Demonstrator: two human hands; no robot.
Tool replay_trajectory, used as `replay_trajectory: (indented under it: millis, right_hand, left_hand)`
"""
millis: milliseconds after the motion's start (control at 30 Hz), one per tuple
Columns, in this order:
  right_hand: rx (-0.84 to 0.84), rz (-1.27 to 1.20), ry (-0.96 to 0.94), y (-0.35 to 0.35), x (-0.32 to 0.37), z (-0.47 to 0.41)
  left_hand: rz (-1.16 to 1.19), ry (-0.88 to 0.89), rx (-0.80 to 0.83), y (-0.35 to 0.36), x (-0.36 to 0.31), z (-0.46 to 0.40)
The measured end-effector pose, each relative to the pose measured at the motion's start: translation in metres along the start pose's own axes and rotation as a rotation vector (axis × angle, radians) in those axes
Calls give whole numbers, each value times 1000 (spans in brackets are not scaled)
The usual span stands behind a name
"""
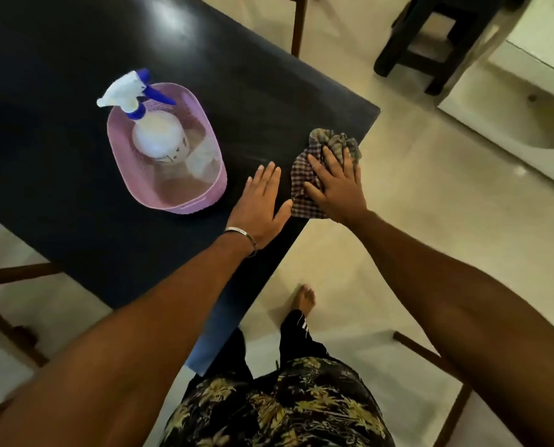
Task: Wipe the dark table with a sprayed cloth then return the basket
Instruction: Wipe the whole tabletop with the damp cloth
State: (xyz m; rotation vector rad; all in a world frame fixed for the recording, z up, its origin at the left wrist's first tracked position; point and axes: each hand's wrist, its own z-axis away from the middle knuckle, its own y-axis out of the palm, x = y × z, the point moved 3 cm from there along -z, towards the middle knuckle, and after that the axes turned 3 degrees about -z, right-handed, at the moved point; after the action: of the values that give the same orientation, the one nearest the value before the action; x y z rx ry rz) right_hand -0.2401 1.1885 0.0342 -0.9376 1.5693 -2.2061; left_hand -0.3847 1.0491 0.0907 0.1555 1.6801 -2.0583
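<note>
Checked cloth (321,169) lay under your flat, pressing right hand (337,185), your left hand (262,201) flat beside it on the dark surface (75,221); wiping looked underway, the pink basket (172,201) just left, unreturned.

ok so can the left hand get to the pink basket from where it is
Probably yes: the left hand lies flat on the dark table right beside the pink basket, with only bare tabletop between them.

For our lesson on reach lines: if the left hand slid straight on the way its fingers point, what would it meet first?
Probably nothing: the left hand lies flat on the dark table, fingers pointing between the pink basket and checked cloth.
</note>
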Motion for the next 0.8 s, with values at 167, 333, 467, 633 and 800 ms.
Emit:
replay_trajectory:
  millis: [167, 333, 467, 633, 800]
  right_hand:
    - [60, 34, -57, -13, -18, -25]
    - [127, 77, -75, -30, -31, -50]
    - [179, 104, -86, -39, -38, -69]
    - [235, 133, -117, -54, -41, -102]
    - [282, 170, -149, -66, -36, -139]
  left_hand:
    - [6, -63, -44, -9, -13, -7]
    - [20, -120, -72, -15, -13, -21]
    - [44, -170, -94, -19, -14, -41]
    - [76, -228, -111, -25, -5, -70]
    - [95, -241, -119, -33, 8, -98]
